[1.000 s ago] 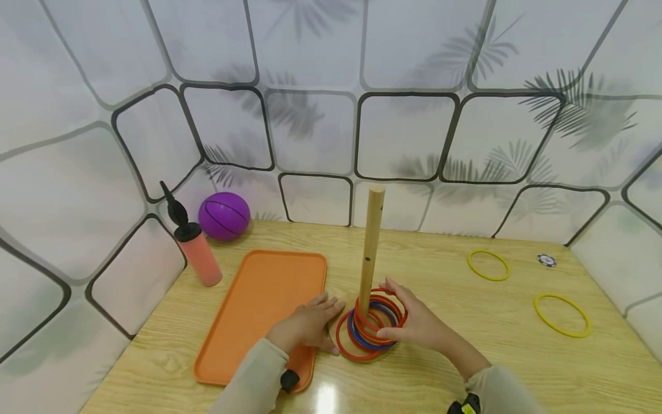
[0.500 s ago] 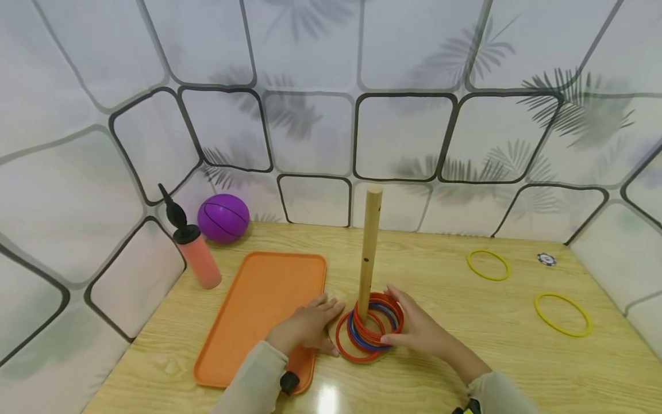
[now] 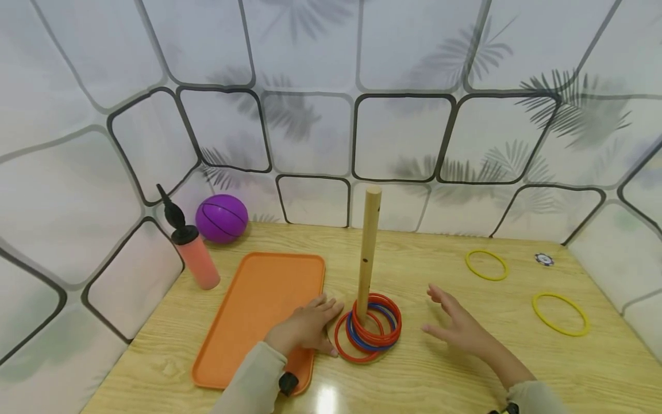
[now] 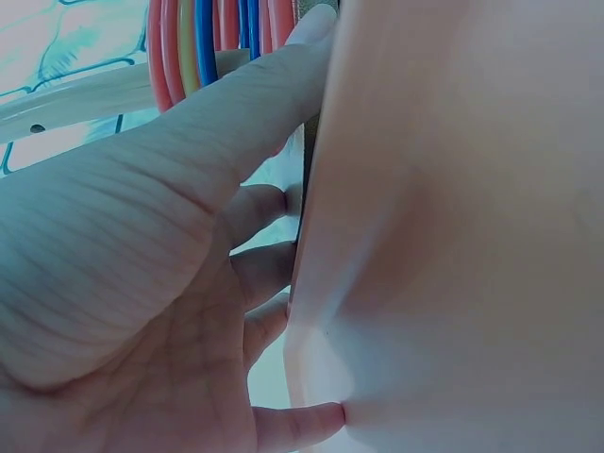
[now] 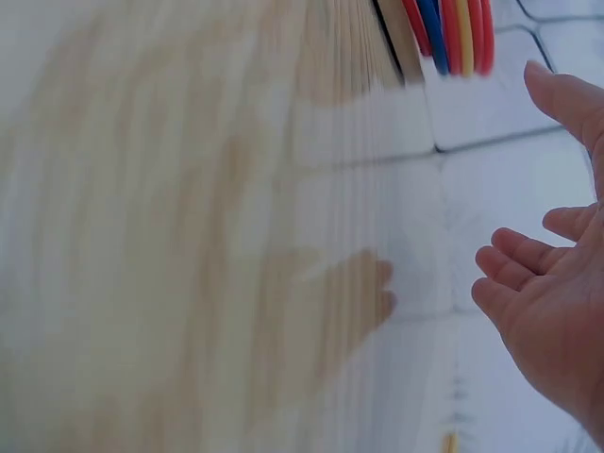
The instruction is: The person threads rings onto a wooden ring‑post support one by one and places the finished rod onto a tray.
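Note:
A wooden peg [image 3: 369, 247] stands upright on the table, with red and blue rings [image 3: 397, 329] piled loosely around its foot. Among the rings in the left wrist view [image 4: 170, 57], a yellow one shows too. My left hand [image 3: 305, 326] lies with fingers spread between the orange tray [image 3: 274, 282] and the peg's base. Its thumb touches the edge of the base, and the little finger touches the tray in the left wrist view. To the right of the rings, my right hand [image 3: 460, 329] is held apart from them, fingers extended and holding nothing.
Two yellow rings [image 3: 571, 334] lie flat on the right side of the table, near a poker chip [image 3: 544, 259]. At the back left are a purple ball [image 3: 222, 218] and an upright pink hand pump [image 3: 199, 261]. Patterned cloth walls border the table.
My right hand has let go of the red rings and drawn away to the right. The upper rings have settled lower around the peg. My left hand has stayed in place.

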A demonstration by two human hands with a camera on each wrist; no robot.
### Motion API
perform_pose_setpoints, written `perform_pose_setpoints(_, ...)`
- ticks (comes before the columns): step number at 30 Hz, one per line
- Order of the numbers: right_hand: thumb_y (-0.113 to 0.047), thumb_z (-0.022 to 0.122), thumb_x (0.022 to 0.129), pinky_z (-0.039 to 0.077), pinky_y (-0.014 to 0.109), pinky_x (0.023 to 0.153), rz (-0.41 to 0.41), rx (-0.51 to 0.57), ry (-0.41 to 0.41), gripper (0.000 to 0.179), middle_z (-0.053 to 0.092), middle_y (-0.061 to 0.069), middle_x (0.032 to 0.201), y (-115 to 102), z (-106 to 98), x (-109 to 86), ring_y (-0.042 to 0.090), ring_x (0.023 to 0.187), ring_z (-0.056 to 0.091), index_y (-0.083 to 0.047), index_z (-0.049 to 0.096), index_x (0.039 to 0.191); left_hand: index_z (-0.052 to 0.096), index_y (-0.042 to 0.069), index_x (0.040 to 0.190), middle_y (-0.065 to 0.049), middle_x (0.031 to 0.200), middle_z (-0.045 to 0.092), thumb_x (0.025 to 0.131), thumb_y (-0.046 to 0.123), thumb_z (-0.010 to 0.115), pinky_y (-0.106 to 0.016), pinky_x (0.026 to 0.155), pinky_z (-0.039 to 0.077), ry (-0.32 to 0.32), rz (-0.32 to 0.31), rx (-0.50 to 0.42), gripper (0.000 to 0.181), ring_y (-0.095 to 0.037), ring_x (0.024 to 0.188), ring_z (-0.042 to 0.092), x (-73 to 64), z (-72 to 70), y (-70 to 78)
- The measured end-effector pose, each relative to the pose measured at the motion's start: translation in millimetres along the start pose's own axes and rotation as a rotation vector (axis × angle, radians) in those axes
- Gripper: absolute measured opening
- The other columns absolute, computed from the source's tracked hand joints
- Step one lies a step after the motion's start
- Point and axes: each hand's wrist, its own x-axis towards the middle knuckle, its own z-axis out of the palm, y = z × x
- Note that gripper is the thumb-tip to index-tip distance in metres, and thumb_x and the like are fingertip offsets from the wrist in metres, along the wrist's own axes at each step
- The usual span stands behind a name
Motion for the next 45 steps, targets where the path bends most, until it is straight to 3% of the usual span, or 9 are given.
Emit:
perform_pose_setpoints(4, -0.020, 0.070, 0.086, 0.032, 0.052, 0.098, 0.067, -0.060, 0.027, 0.081, 0.036, 0.029, 0.138, 14, -21, -11.1, 0.045, 0.123, 0.038, 0.007, 0.022, 0.146, 0.032, 0.015, 0.149, -0.008, 0.153, 0.031, 0.069, 0.045, 0.080, -0.062, 0.102, 0.029, -0.002, -0.001, -0.001, 0.098, -0.030, 0.143, 0.017, 0.0, 0.3, -0.2)
perform_pose_setpoints(10, -0.023, 0.070, 0.087, 0.029, 0.068, 0.090, 0.130, -0.138, 0.068, 0.084, 0.030, 0.036, 0.138, 38, -52, -26.4, 0.054, 0.122, 0.031, 0.010, 0.019, 0.145, 0.033, 0.014, 0.149, -0.008, 0.153, 0.031, 0.069, 0.045, 0.080, -0.062, 0.101, 0.030, 0.007, 0.000, 0.001, 0.098, -0.030, 0.143, 0.018, -0.3, 0.3, -0.5)
perform_pose_setpoints(17, -0.025, 0.071, 0.085, 0.022, 0.073, 0.090, 0.194, -0.269, 0.147, 0.090, 0.027, 0.046, 0.132, 82, -90, -45.5, 0.064, 0.118, 0.024, 0.016, 0.016, 0.143, 0.033, 0.015, 0.149, -0.008, 0.152, 0.031, 0.069, 0.046, 0.080, -0.061, 0.102, 0.030, 0.001, -0.001, 0.001, 0.098, -0.030, 0.143, 0.018, -1.1, -0.3, 0.1)
perform_pose_setpoints(27, -0.036, 0.062, 0.090, 0.004, 0.076, 0.093, 0.329, -0.371, 0.121, 0.097, 0.016, 0.051, 0.133, 132, -139, -73.7, 0.068, 0.118, 0.014, 0.022, 0.003, 0.140, 0.032, 0.015, 0.149, -0.008, 0.153, 0.030, 0.070, 0.046, 0.079, -0.059, 0.102, 0.031, 0.001, -0.002, 0.015, 0.097, -0.029, 0.143, 0.018, -1.7, -0.7, -0.2)
perform_pose_setpoints(34, -0.041, 0.064, 0.087, 0.015, 0.073, 0.091, 0.359, -0.438, 0.143, 0.101, 0.021, 0.055, 0.126, 154, -154, -87.1, 0.068, 0.113, 0.021, 0.027, 0.007, 0.136, 0.032, 0.016, 0.149, -0.007, 0.153, 0.030, 0.070, 0.047, 0.079, -0.059, 0.102, 0.031, -0.002, -0.004, 0.026, 0.097, -0.029, 0.143, 0.018, -0.5, -0.3, 0.1)
perform_pose_setpoints(45, -0.038, 0.064, 0.087, 0.015, 0.074, 0.093, 0.393, -0.365, 0.123, 0.101, 0.018, 0.056, 0.127, 159, -155, -89.3, 0.070, 0.114, 0.019, 0.026, 0.004, 0.136, 0.032, 0.016, 0.149, -0.007, 0.153, 0.030, 0.069, 0.047, 0.079, -0.061, 0.102, 0.030, -0.006, -0.015, 0.015, 0.098, -0.029, 0.143, 0.017, 1.1, 1.2, -0.9)
